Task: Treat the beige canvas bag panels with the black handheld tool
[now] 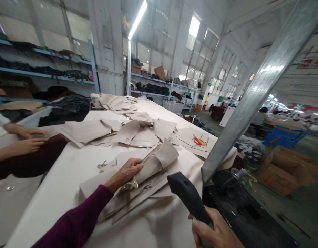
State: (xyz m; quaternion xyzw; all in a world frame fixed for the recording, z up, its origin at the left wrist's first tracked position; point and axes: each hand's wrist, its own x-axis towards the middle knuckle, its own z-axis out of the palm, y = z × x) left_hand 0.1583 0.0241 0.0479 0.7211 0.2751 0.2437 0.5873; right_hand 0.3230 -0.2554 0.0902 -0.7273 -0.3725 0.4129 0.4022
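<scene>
Left hand [130,169] grips beige pieces [160,160] beneath it.

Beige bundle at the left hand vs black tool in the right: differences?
Colour: the beige bundle is pale, the black tool dark.
Form: the beige bundle is layered sheets with a curling edge; the black tool has one curved body.
Pose: in the picture, the beige bundle slants up rightward, the black tool up leftward.
Shared: each is gripped, by the left hand and right hand respectively.
</scene>
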